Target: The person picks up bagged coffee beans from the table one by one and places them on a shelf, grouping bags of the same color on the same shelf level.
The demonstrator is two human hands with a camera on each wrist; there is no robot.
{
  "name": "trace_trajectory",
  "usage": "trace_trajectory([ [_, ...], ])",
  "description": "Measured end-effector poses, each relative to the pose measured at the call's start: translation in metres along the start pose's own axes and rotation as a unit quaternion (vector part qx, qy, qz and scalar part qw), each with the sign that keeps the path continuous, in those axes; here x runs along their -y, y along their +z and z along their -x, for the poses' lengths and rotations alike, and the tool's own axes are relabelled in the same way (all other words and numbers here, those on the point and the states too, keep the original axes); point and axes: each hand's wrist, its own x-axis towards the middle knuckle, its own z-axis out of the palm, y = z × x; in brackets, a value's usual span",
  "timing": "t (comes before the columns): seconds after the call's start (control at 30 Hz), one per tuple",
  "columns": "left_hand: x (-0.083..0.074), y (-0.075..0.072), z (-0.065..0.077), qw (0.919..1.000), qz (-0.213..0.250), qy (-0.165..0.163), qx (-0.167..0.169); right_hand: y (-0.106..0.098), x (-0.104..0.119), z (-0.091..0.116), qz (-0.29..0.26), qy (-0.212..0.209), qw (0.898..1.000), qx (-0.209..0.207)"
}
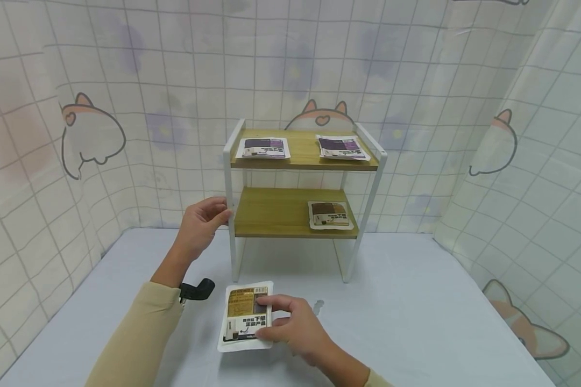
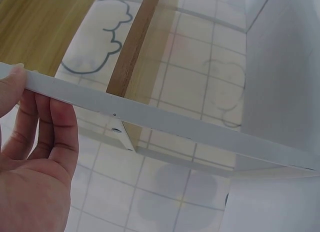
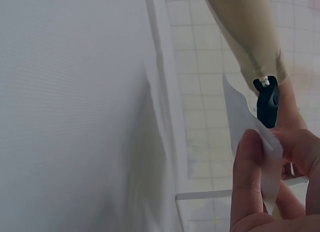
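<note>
My left hand (image 1: 199,224) grips the white left front post of a two-tier shelf (image 1: 295,165); in the left wrist view its thumb and fingers pinch the post (image 2: 165,123). Over the table in front of the shelf, my right hand (image 1: 295,325) pinches the right edge of a white packet (image 1: 246,317) with a yellow and dark label. In the right wrist view that packet (image 3: 270,157) is seen nearly edge-on between thumb and fingers. A similar packet (image 1: 330,215) with a brown label lies on the lower tier's right side.
Two purple-labelled packets, one on the left (image 1: 263,148) and one on the right (image 1: 342,148), lie on the upper tier. The shelf stands on a white-covered table (image 1: 406,317). Gridded cloth walls (image 1: 174,64) with cartoon animals enclose the back and sides.
</note>
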Motion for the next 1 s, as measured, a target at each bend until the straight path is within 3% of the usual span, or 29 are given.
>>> trace_trajectory([
  [1.0,-0.001,-0.001,0.001,1.0000,-0.003,0.008,0.003,-0.009,0.024,-0.008,-0.062,-0.052,0.997,0.014],
])
